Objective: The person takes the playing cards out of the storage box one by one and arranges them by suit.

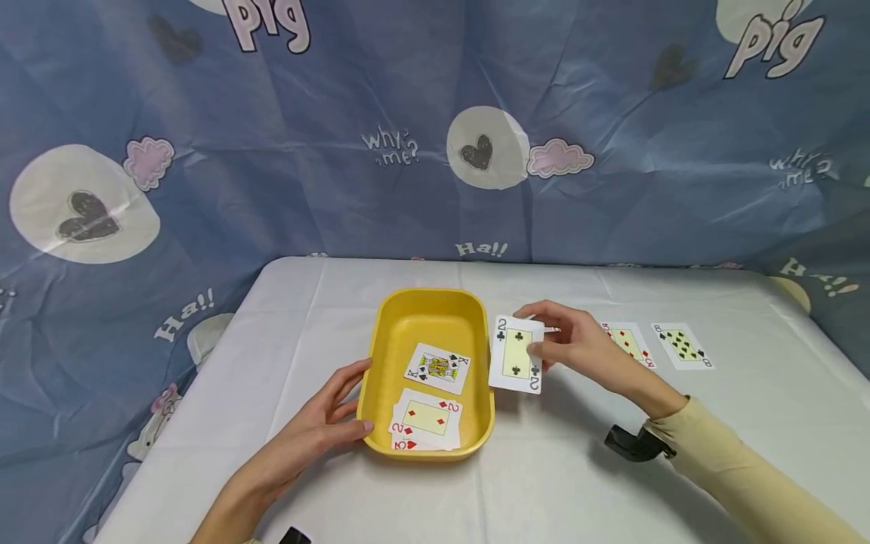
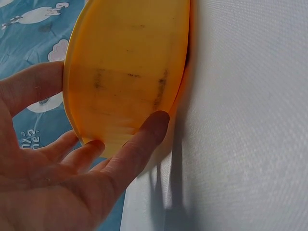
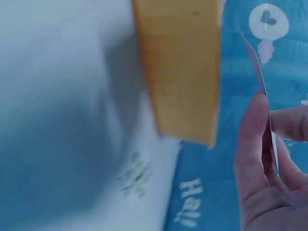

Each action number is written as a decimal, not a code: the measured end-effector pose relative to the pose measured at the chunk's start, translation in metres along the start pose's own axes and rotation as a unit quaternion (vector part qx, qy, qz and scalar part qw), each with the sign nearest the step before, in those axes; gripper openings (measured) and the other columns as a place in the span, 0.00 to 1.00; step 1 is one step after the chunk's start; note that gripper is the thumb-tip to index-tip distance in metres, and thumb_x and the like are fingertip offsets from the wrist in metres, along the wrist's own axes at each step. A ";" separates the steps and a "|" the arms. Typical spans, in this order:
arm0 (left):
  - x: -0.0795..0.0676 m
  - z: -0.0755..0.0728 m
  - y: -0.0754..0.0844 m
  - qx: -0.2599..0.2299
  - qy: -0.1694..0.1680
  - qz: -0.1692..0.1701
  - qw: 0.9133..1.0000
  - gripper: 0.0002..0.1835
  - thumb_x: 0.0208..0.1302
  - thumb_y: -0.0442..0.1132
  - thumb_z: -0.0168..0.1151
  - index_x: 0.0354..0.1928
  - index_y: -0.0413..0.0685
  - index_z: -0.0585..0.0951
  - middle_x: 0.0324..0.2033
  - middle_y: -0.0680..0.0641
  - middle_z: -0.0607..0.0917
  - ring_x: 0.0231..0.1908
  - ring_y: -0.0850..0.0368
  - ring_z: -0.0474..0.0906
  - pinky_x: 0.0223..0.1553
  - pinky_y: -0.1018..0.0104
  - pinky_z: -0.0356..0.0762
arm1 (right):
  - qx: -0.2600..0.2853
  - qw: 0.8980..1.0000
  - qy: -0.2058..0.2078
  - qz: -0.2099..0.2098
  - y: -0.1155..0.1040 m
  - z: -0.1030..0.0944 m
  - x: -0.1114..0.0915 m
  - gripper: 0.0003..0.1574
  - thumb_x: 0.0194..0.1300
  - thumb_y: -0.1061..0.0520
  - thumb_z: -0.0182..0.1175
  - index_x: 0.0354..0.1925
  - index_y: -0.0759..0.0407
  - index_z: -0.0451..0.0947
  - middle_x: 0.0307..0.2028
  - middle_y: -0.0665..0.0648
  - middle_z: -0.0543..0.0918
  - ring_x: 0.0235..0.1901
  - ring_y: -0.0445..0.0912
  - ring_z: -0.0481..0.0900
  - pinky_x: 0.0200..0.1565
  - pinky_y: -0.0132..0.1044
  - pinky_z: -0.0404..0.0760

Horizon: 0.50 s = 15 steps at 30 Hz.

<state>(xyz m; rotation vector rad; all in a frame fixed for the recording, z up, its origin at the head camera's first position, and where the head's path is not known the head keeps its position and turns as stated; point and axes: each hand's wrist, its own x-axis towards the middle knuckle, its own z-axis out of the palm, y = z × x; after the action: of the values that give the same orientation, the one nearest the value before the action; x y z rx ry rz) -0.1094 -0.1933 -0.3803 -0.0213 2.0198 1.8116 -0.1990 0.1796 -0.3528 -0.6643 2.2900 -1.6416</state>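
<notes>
My right hand (image 1: 578,344) pinches a two of clubs playing card (image 1: 514,363) between thumb and fingers, face up, close beside the right rim of a yellow tray (image 1: 435,308). In the right wrist view the playing card (image 3: 260,72) appears edge-on, raised about as high as the rim. My left hand (image 1: 306,434) rests against the tray's left side with its fingers spread; the left wrist view shows thumb and fingers touching the outer wall (image 2: 130,72). Inside the tray lie a king of spades (image 1: 438,368) and a two of diamonds (image 1: 427,415), which overlaps a red-heart card.
To the right on the white table (image 1: 544,483) lie a red diamond card (image 1: 628,341), partly hidden by my right hand, and an eight of spades (image 1: 682,346). A printed blue cloth (image 1: 381,196) hangs behind the table's back edge.
</notes>
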 end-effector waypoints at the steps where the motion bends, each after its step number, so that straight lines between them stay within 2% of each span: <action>1: 0.000 0.000 0.000 0.000 -0.002 0.001 1.000 0.41 0.60 0.37 0.68 0.72 0.66 0.60 0.75 0.53 0.52 0.65 0.46 0.66 0.54 0.52 0.75 | -0.012 1.000 -0.007 0.004 0.005 -0.002 -0.005 0.26 0.63 0.68 0.62 0.59 0.56 0.74 0.49 0.63 0.80 0.33 0.56 0.82 0.33 0.48 0.83; 5: -0.001 -0.002 -0.001 0.001 -0.009 0.006 1.000 0.42 0.60 0.37 0.68 0.73 0.65 0.60 0.75 0.52 0.52 0.65 0.47 0.66 0.54 0.52 0.75 | -0.094 0.995 -0.041 0.011 0.021 -0.002 -0.020 0.24 0.60 0.69 0.63 0.55 0.57 0.76 0.52 0.59 0.77 0.35 0.52 0.80 0.33 0.42 0.82; 8: -0.001 -0.002 -0.001 0.002 -0.011 0.007 1.000 0.42 0.60 0.37 0.68 0.73 0.65 0.59 0.75 0.53 0.52 0.65 0.47 0.67 0.54 0.52 0.74 | -0.177 0.983 -0.049 0.014 0.029 0.001 -0.027 0.24 0.57 0.67 0.66 0.53 0.54 0.78 0.49 0.53 0.78 0.37 0.47 0.78 0.35 0.36 0.79; 10: -0.001 -0.002 -0.001 0.002 -0.011 0.006 1.000 0.42 0.60 0.37 0.68 0.73 0.66 0.59 0.75 0.52 0.52 0.65 0.48 0.67 0.54 0.52 0.74 | -0.219 0.974 -0.051 0.013 0.033 0.003 -0.030 0.25 0.56 0.65 0.68 0.52 0.51 0.79 0.43 0.49 0.80 0.36 0.45 0.75 0.37 0.34 0.76; 13: -0.001 -0.002 -0.001 0.001 -0.008 0.004 1.000 0.42 0.60 0.37 0.68 0.73 0.66 0.60 0.75 0.53 0.52 0.65 0.47 0.67 0.54 0.52 0.74 | -0.248 0.967 -0.062 0.011 0.036 0.006 -0.031 0.24 0.54 0.65 0.69 0.50 0.50 0.79 0.35 0.47 0.79 0.35 0.44 0.74 0.37 0.33 0.73; 15: -0.001 -0.001 -0.001 0.001 -0.006 0.002 1.000 0.42 0.60 0.37 0.68 0.72 0.66 0.60 0.75 0.53 0.52 0.65 0.47 0.67 0.54 0.52 0.75 | -0.264 0.962 -0.070 0.004 0.038 0.008 -0.031 0.23 0.54 0.65 0.69 0.49 0.51 0.79 0.35 0.48 0.78 0.36 0.44 0.73 0.39 0.34 0.73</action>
<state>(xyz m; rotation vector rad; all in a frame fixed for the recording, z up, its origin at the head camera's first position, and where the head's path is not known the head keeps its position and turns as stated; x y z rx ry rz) -0.1088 -0.1948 -0.3810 -0.0057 2.0143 1.8086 -0.1770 0.1976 -0.3930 -0.8437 2.6253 -0.9316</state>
